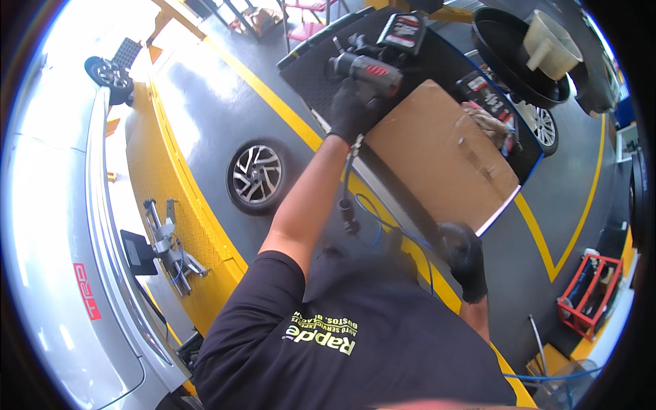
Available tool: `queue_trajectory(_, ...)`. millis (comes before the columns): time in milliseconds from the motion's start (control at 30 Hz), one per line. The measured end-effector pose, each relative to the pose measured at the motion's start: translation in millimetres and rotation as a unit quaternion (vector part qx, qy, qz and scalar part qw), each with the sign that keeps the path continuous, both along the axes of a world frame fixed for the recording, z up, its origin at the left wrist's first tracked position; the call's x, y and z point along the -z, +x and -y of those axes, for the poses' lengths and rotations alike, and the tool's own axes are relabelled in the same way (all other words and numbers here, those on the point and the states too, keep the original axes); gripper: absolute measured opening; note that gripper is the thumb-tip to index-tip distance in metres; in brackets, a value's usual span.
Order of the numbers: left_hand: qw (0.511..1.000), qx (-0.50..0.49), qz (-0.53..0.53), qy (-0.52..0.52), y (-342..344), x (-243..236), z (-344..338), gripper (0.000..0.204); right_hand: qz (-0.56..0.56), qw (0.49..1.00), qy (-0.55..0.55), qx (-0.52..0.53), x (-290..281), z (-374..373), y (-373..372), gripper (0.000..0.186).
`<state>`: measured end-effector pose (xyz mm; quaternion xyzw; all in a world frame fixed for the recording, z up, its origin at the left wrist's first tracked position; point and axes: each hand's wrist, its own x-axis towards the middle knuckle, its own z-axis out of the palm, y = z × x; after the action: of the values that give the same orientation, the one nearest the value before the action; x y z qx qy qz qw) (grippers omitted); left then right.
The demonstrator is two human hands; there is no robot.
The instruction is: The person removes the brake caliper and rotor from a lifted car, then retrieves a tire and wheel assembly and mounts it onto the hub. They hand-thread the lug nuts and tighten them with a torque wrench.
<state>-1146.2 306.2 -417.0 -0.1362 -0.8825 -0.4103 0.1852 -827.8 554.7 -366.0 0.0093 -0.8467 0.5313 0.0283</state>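
My left hand (355, 108), in a black glove, reaches out over the far-left edge of a dark-topped cart (316, 80). Its fingers are wrapped round the handle of a dark air impact wrench (372, 74), which lies sideways above the cart top. A dark hose fitting (348, 217) hangs below that wrist, close to a thin blue air hose (372, 205). Lower right, my right hand (465, 263), also in a black glove, is curled by the cart's near edge. What it holds, if anything, is hidden.
A flattened cardboard sheet (437, 154) covers much of the cart. Black cases (403, 33) and a round black pan (502, 48) with a translucent jug (553, 48) are beyond. A wheel (256, 176) lies on the floor left, near a yellow lift ramp (160, 164) and a silver vehicle (55, 205).
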Motion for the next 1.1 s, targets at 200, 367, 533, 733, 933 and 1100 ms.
queue_trajectory(200, 0.988, 0.127, 0.050, -0.069, -2, 7, 60, 0.057, -0.164, 0.954, 0.212, -0.132, 30, 149, -97, 0.033)
queue_trajectory(367, 0.984, 0.138, 0.086, 0.074, 58, 44, 222, 0.053, -0.183, 0.888, 0.411, -0.094, 76, 248, -158, 0.044)
queue_trajectory(533, 0.879, 0.087, 0.440, -0.164, 127, 154, 415, 0.053, -0.093, 0.859, 0.493, -0.104, 81, 291, -178, 0.037)
queue_trajectory(733, 0.914, -0.147, 0.376, -0.041, 157, 177, 529, 0.053, -0.038, 0.841, 0.409, -0.351, 80, 406, -235, 0.034)
queue_trajectory(933, 0.927, -0.156, 0.342, 0.016, 180, 176, 583, 0.042, 0.003, 0.843, 0.324, -0.430, 111, 505, -307, 0.038)
queue_trajectory(1100, 0.886, -0.243, 0.383, 0.090, 175, 166, 605, 0.042, -0.015, 0.778, 0.299, -0.552, 164, 589, -418, 0.039)
